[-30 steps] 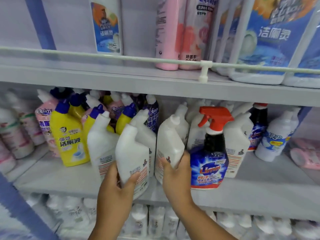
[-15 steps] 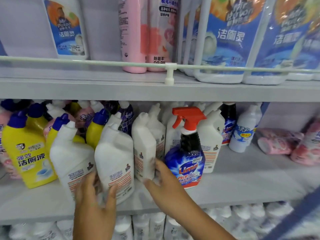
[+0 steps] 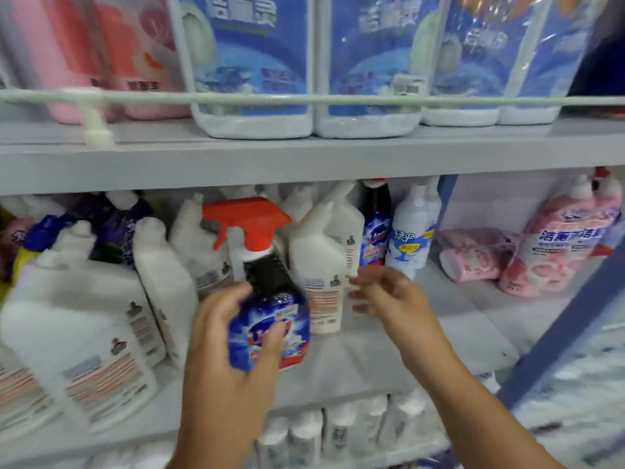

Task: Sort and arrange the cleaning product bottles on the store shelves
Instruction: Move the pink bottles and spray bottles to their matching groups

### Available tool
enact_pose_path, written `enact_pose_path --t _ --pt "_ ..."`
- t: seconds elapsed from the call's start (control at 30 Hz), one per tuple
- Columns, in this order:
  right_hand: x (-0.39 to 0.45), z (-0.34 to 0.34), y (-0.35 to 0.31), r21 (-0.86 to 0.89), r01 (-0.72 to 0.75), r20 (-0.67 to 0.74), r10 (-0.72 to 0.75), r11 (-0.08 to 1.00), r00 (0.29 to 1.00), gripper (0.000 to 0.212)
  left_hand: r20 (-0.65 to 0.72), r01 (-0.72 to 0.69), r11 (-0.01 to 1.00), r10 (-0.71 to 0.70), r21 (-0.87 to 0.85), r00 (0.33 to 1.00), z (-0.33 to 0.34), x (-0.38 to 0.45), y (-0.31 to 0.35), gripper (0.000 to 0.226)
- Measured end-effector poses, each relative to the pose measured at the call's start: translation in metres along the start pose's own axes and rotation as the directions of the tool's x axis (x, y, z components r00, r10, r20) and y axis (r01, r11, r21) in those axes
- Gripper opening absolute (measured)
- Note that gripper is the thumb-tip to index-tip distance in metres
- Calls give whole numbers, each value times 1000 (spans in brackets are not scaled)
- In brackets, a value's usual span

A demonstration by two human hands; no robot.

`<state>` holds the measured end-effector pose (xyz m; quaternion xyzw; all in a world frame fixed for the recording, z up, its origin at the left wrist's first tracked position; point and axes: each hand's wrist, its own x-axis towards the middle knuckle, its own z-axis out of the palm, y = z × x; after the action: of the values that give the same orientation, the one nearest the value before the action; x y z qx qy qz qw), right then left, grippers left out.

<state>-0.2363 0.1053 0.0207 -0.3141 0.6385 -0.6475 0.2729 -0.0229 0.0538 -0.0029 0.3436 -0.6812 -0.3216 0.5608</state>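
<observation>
The white bottles (image 3: 84, 330) at left have been released. The spray bottle (image 3: 267, 299), at the middle shelf's (image 3: 372, 360) near edge, is now gripped by the left hand (image 3: 230, 353); the right hand (image 3: 389, 299) is held open beside it, so relocation seems next.

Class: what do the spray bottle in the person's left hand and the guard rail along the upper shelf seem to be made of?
Spray bottle: probably plastic, with a matte red moulded trigger and a glossy printed blue label that catches the light. The left hand grips it.
Guard rail: thin pale rod, likely coated metal wire, though plastic cannot be ruled out; its finish is smooth.
</observation>
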Motion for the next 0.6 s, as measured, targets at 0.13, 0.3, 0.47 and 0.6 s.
enact_pose_path --t 0.13,0.3,0.47,0.6 --pt "81 -44 -22 -263 161 -63 -183 951 981 8 -65 179 972 -171 150 983 25 28 3 54" --pt "159 -45 -54 -503 377 20 -426 778 905 13 -156 266 938 -236 221 959 54 36 -5 38" --pt "214 -21 -47 -715 360 155 -366 599 918 30 -201 298 934 -260 196 945 60 34 -5 26" --pt "238 -6 -36 -846 289 125 -361 447 924 33 -193 317 929 -280 193 940 59 36 -7 25"
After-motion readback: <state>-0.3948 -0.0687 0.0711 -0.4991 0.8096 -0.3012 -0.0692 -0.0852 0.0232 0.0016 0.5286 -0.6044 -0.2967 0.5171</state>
